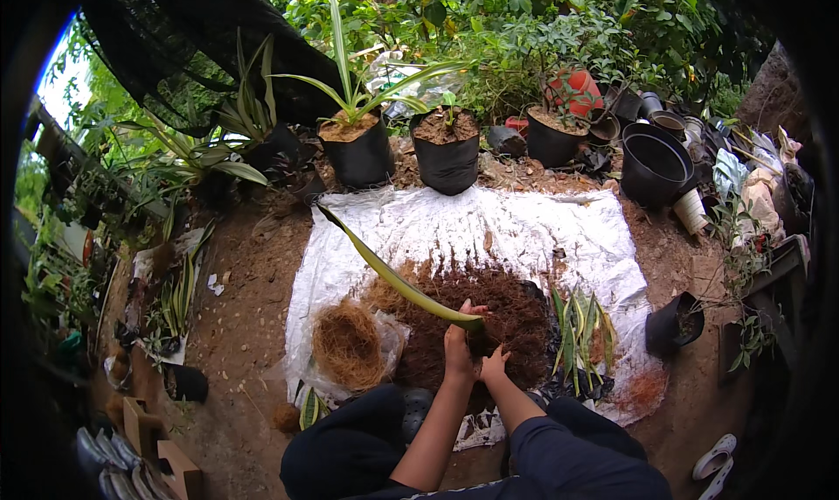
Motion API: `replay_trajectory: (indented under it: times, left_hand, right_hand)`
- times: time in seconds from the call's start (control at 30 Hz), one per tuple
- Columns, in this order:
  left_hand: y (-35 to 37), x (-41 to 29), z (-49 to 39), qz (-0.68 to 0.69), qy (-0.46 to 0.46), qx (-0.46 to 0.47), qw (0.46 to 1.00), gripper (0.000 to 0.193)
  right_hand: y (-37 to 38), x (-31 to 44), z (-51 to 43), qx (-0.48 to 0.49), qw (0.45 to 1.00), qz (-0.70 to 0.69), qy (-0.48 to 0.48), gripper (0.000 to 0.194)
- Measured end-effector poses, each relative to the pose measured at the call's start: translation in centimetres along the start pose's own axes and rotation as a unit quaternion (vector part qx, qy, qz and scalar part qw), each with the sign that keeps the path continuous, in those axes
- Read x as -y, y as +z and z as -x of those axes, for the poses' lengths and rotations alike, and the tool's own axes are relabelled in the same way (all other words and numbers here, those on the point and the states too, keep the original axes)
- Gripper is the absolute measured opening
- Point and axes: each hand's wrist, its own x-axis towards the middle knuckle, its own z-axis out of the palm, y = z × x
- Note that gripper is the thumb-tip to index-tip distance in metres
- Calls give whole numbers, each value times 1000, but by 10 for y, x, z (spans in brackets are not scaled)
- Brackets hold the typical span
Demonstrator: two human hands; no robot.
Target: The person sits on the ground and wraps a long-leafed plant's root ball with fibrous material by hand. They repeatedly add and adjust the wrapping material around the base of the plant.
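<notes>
A long snake plant leaf [406, 288], green with yellowish edges, slants from the upper left down to my left hand [460, 346]. My left hand is closed around its lower end, fingers showing beyond the leaf. My right hand [495, 363] is just right of it, low over a dark brown heap of fibrous potting mix [518, 329]. Whether its fingers hold anything is hidden. To the left of the heap, a clear plastic bag [392, 342] holds tan coconut fibre [347, 344]. Several variegated snake plants [580, 336] stand to the right of the heap.
Beneath lies a white woven sack sheet [590, 224]. Along its far edge stand black grow bags [447, 159] with plants. Black plastic pots [657, 162] crowd the far right, and another black pot [672, 326] sits beside the sheet. White clogs [714, 459] lie at lower right.
</notes>
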Motion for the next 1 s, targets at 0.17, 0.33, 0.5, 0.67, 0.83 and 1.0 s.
replay_trajectory:
  times: [0.17, 0.33, 0.5, 0.67, 0.83, 1.0]
  left_hand:
    - [-2, 1, 0, 9, -23, 9, 1000, 40]
    - [-6, 5, -4, -10, -23, 11, 1000, 39]
    - [-10, 4, -3, 33, -72, 17, 997, 40]
    - [-8, 1, -5, 15, -22, 18, 999, 40]
    - [-9, -1, -3, 7, -25, 38, 999, 41]
    - [-7, -1, -3, 20, -43, 38, 998, 41]
  right_hand:
    - [12, 5, -6, -5, 999, -25, -20, 88]
    - [0, 14, 0, -23, 1000, 0, -3, 85]
    - [-44, 22, 14, 45, 997, 33, -49, 77]
    - [-42, 23, 43, 44, 985, 123, -113, 47]
    - [-11, 15, 37, -51, 993, 34, -105, 32]
    - [-6, -4, 20, -73, 987, -38, -140, 30]
